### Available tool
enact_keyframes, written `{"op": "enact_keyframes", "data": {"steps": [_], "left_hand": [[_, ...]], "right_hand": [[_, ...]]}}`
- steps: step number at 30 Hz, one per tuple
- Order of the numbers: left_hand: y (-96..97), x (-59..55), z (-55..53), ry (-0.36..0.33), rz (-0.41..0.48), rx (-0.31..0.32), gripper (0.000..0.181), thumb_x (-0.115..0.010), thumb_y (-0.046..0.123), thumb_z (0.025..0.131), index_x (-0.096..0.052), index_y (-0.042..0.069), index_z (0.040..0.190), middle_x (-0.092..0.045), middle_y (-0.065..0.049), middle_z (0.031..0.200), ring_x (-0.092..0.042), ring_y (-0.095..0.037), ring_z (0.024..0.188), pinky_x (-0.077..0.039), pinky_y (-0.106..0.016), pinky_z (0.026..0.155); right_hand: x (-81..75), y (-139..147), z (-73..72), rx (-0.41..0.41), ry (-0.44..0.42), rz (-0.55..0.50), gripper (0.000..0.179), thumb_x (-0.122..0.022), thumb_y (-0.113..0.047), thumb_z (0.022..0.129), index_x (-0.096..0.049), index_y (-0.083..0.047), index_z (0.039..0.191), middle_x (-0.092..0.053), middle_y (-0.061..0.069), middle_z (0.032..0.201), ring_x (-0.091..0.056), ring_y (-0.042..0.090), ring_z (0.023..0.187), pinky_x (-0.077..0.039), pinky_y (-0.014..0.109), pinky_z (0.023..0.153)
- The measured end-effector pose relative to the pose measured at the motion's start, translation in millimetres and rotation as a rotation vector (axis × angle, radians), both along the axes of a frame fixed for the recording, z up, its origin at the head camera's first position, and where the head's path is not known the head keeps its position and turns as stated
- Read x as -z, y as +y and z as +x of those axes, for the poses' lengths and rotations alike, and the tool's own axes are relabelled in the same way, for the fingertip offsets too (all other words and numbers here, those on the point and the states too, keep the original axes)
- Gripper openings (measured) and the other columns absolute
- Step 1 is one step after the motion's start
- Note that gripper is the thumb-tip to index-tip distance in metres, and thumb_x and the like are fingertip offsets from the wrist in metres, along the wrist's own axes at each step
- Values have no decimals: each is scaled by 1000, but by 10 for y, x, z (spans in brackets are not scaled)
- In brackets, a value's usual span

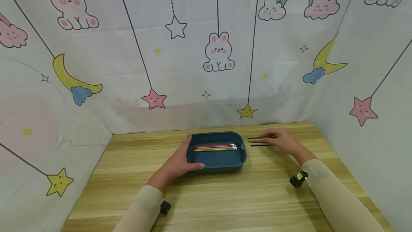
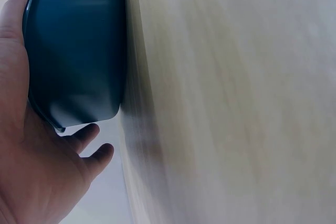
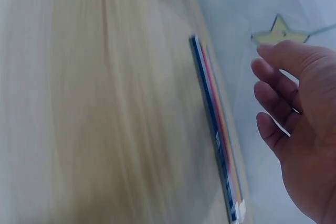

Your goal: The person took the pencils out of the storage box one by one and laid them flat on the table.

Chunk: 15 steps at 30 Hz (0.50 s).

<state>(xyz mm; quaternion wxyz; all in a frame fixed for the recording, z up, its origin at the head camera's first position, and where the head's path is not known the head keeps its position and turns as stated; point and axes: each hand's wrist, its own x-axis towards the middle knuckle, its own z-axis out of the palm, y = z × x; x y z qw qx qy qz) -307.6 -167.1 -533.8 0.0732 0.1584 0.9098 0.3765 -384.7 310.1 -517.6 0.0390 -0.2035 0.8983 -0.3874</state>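
A dark blue rectangular tray (image 1: 214, 170) sits on the table toward the back. Inside it lie several pencils (image 1: 215, 148), red and yellow, side by side. My left hand (image 1: 178, 162) holds the tray's left end, thumb over the near rim and fingers around the far left side. In the left wrist view, that hand (image 2: 44, 150) wraps the tray's end wall (image 2: 79, 51). To the tray's right lie more pencils (image 1: 256, 141), dark, yellow and red. My right hand (image 1: 281, 141) hovers over their right ends, fingers loosely bent. Nothing shows between those fingers in the right wrist view.
The wood-grain table (image 1: 225, 203) stretches toward me. Behind and at both sides hangs a white cloth (image 1: 193, 85) printed with rabbits, stars and moons; its lower edge meets the table's back edge, close behind the tray and pencils.
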Motion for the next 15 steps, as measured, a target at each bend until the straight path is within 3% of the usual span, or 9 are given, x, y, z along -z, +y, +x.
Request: {"op": "enact_keyframes", "data": {"steps": [3,10,15], "left_hand": [[-6,18,-10,4,-1,-2,135,-88,67,86,-4,20,180,0,0,187,-8,-32,171,-22,-65,132],[-5,17,-5,2,-5,-2,134,-88,67,87,-3,21,180,1,2,187,-8,-31,171,-21,-64,132],[-7,14,-10,4,-10,-3,135,-88,68,86,-3,21,180,1,2,186,-8,-30,171,-21,-63,132]], "right_hand": [[-87,-137,39,-16,3,-30,28,-73,-25,110,-81,-7,130,-77,7,118,-67,22,97,-57,36,80],[-230,-538,117,-99,-7,-104,24,-70,-17,112,-79,-3,129,-75,16,118,-65,37,91,-55,32,72],[-253,-791,120,-152,27,-112,21,-70,-14,111,-80,-4,127,-75,7,111,-65,24,87,-57,32,73]]}}
